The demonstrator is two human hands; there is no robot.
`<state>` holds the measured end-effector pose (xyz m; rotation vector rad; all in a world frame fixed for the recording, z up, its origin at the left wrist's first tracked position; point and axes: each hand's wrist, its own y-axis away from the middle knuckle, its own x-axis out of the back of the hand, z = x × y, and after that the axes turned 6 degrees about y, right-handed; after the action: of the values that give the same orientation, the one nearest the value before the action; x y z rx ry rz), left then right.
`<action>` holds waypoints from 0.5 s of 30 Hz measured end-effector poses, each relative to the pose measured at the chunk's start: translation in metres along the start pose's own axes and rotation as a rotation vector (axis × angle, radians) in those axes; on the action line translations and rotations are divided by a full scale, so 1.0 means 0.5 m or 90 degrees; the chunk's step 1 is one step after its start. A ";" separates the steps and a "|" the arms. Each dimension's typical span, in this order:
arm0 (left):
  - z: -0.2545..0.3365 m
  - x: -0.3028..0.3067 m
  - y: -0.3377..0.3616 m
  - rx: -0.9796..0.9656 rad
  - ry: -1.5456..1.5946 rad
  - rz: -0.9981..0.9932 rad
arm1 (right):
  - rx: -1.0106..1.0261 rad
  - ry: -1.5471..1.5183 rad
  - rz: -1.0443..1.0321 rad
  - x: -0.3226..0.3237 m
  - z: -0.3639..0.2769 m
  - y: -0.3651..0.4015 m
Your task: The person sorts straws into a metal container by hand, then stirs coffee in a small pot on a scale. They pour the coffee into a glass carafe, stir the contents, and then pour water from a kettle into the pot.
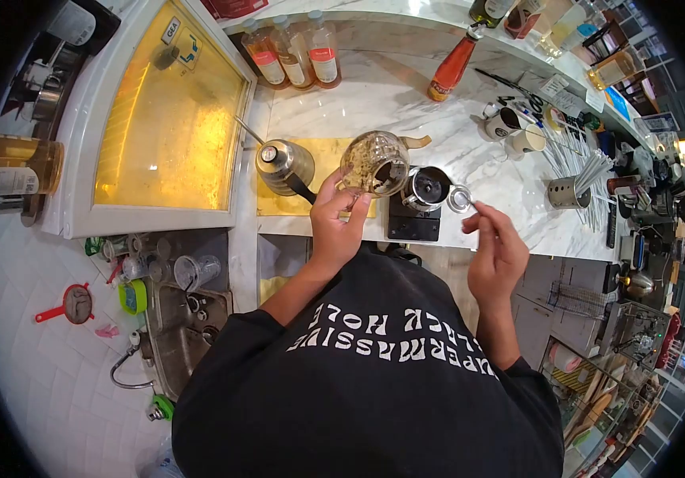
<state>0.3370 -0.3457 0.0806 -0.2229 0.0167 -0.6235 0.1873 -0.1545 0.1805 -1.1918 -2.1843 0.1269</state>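
Observation:
My left hand point(341, 219) grips a round glass carafe point(366, 159) with a pale wooden handle, held tilted over the counter. Dark content and brownish specks show through its glass. Just right of it, a metal pitcher point(428, 190) with dark liquid inside stands on a black scale point(414, 225). My right hand point(498, 247) has its fingertips pinched at the edge of a small round metal-rimmed lid point(460, 199), beside the pitcher's rim. A steel gooseneck kettle point(285, 166) stands left of the carafe.
Three syrup bottles point(295, 60) and a red bottle point(456, 68) stand at the counter's back. A glass-fronted door point(171, 111) rises at left, above a sink point(175, 334). Cups point(526, 139) and a metal holder of straws point(569, 193) are at right.

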 end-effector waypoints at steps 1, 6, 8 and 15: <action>-0.002 -0.002 -0.002 -0.032 -0.025 -0.010 | 0.029 0.010 -0.025 -0.005 -0.005 -0.001; 0.023 -0.015 0.007 -0.017 0.014 -0.023 | 0.087 0.030 -0.091 -0.047 0.000 0.001; 0.038 -0.015 0.010 -0.001 0.026 -0.030 | 0.108 0.072 -0.116 -0.056 -0.001 0.001; 0.033 -0.011 0.015 -0.079 0.021 -0.058 | 0.160 0.179 -0.162 -0.068 0.005 -0.002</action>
<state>0.3382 -0.3335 0.0948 -0.3345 0.0776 -0.7178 0.1983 -0.1814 0.1622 -0.7374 -1.9830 0.1149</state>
